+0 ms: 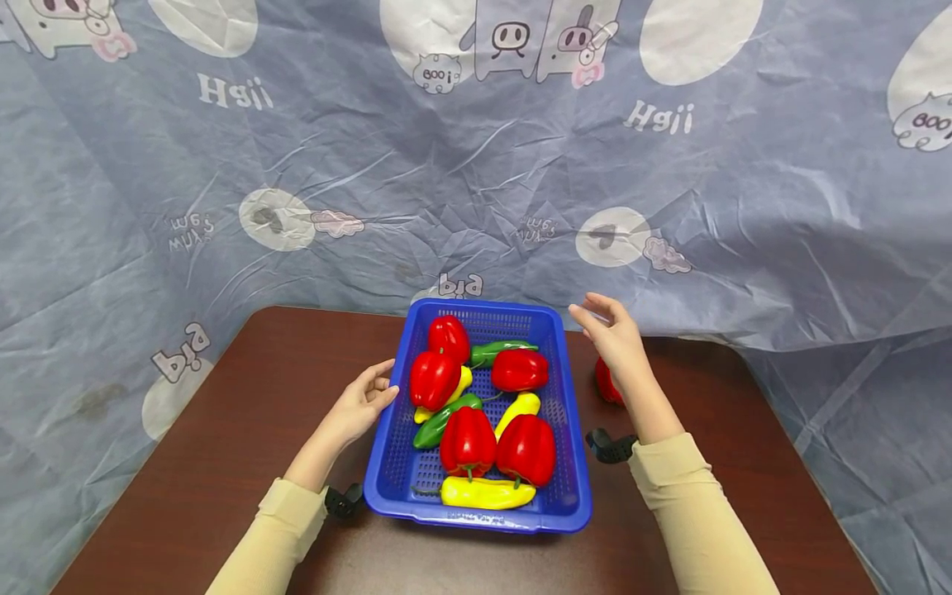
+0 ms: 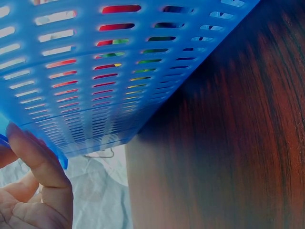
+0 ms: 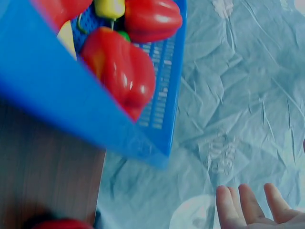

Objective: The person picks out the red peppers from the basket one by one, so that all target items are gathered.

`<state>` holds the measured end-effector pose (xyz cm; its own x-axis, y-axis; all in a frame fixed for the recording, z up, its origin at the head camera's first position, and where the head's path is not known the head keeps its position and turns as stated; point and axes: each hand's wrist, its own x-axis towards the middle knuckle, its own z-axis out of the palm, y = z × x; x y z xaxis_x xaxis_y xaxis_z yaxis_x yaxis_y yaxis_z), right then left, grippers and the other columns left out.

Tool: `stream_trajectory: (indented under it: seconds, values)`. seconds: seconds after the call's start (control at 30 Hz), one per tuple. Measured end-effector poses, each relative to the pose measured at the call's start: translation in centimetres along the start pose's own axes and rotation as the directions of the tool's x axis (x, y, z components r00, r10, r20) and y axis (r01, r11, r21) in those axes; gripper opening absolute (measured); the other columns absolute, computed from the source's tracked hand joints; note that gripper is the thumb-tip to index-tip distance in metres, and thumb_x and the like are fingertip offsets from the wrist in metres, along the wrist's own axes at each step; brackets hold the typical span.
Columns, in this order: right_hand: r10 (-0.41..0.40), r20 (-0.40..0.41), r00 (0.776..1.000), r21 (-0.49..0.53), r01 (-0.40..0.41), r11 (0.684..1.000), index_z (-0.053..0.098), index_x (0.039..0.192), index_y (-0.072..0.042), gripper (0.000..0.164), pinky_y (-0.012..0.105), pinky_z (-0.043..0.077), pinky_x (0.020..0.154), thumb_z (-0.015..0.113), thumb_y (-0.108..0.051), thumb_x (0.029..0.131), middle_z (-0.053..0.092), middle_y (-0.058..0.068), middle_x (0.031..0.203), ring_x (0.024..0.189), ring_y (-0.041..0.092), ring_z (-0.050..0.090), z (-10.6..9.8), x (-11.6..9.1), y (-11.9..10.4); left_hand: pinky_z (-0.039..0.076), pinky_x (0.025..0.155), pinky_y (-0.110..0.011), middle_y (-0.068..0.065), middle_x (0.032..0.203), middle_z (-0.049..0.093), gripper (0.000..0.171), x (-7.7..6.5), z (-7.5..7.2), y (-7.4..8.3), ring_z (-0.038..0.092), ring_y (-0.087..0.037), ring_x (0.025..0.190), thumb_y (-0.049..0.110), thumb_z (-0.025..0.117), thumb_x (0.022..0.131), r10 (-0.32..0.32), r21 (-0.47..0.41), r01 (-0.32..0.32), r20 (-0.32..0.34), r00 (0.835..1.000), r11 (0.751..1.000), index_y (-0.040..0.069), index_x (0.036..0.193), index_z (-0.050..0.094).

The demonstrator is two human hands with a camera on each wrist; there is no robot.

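Note:
A blue perforated basket (image 1: 378,463) holds several red bell peppers (image 1: 467,442), long yellow peppers (image 1: 487,493) and long green peppers (image 1: 449,421). My left hand (image 1: 359,402) is at the basket's left side, its bent, relaxed fingers and thumb touching the outer rim. The left wrist view has this hand (image 2: 40,191) beside the slotted wall. To the right of the basket my right hand (image 1: 614,335) is raised with nothing in its grasp, fingers apart and slightly bent. Partly hidden behind the right forearm, another red bell pepper (image 1: 606,384) lies on the table.
The brown wooden table (image 1: 297,355) carries the basket near its middle. A grey-blue cloth (image 1: 416,173) with cartoon prints hangs behind the table and around its sides. Black straps (image 1: 610,446) are on both wrists.

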<state>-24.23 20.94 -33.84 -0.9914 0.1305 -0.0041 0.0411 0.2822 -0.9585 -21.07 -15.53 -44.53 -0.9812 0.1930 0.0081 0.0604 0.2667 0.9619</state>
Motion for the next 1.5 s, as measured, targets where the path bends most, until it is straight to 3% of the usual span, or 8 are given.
stream_trajectory:
  seconds: [0.2, 0.37, 0.77, 0.97, 1.2, 1.5]
  values:
    - [0.011, 0.063, 0.998, -0.046, -0.008, 0.999, 0.036, 0.150, -0.005, 0.067, 0.044, 0.038, 0.113, 0.063, -0.035, 0.095, 0.042, 0.016, 0.152, 0.136, 0.032, 0.044, 2.5, 0.4, -0.1, 0.051, 0.071, -0.019, -0.025, 0.109, 0.057, 0.055, -0.1, -0.1, 0.1, 0.060, -0.015, 0.085, 0.004, 0.056, 0.098, -0.010, 0.008, 0.010, 0.002, 1.000, 1.000, -0.006, 0.148, 0.035]
    - [0.035, 0.103, 0.994, -0.093, -0.025, 0.995, 0.036, 0.150, -0.009, 0.072, 0.048, 0.036, 0.113, 0.060, -0.047, 0.095, 0.042, 0.015, 0.152, 0.138, 0.033, 0.042, 4.1, 0.8, 0.1, 0.052, 0.070, -0.021, -0.025, 0.109, 0.056, 0.055, -0.1, 0.0, 0.2, 0.060, -0.016, 0.085, 0.005, 0.056, 0.099, -0.018, -0.002, 0.018, 0.007, 1.000, 1.000, -0.005, 0.148, 0.034]
    - [0.074, 0.193, 0.978, -0.207, -0.033, 0.978, 0.032, 0.151, -0.008, 0.078, 0.050, 0.036, 0.113, 0.064, -0.047, 0.092, 0.039, 0.019, 0.152, 0.140, 0.037, 0.039, 6.4, 1.6, 1.6, 0.052, 0.069, -0.021, -0.026, 0.111, 0.056, 0.055, -0.1, 0.1, 0.0, 0.061, -0.015, 0.085, 0.005, 0.055, 0.099, -0.022, -0.011, 0.022, 0.010, 1.000, 1.000, -0.004, 0.149, 0.033]
    - [0.058, 0.213, 0.975, -0.351, 0.021, 0.936, 0.033, 0.151, -0.006, 0.081, 0.052, 0.035, 0.113, 0.065, -0.048, 0.090, 0.039, 0.017, 0.153, 0.141, 0.038, 0.037, 7.3, 1.9, 2.7, 0.052, 0.068, -0.022, -0.026, 0.111, 0.056, 0.055, -0.1, 0.0, -0.2, 0.060, -0.014, 0.085, 0.005, 0.056, 0.099, -0.018, -0.007, 0.018, 0.007, 1.000, 1.000, -0.004, 0.149, 0.034]
    - [0.077, 0.241, 0.968, -0.449, 0.040, 0.893, 0.035, 0.150, -0.004, 0.082, 0.055, 0.034, 0.112, 0.069, -0.044, 0.087, 0.036, 0.020, 0.153, 0.141, 0.040, 0.035, 8.1, 1.8, 3.2, 0.052, 0.068, -0.022, -0.027, 0.112, 0.057, 0.055, -0.1, 0.0, -0.2, 0.060, -0.014, 0.085, 0.006, 0.055, 0.099, -0.022, -0.007, 0.022, 0.011, 1.000, 1.000, -0.003, 0.149, 0.033]
    - [0.082, 0.252, 0.964, -0.571, 0.080, 0.817, 0.038, 0.146, 0.002, 0.081, 0.054, 0.043, 0.105, 0.077, -0.030, 0.083, 0.042, 0.028, 0.143, 0.127, 0.044, 0.045, 8.5, 1.8, 3.8, 0.052, 0.068, -0.022, -0.028, 0.112, 0.057, 0.055, -0.1, 0.0, -0.1, 0.061, -0.015, 0.086, 0.005, 0.056, 0.099, -0.019, -0.009, 0.019, 0.007, 1.000, 1.000, -0.004, 0.148, 0.034]
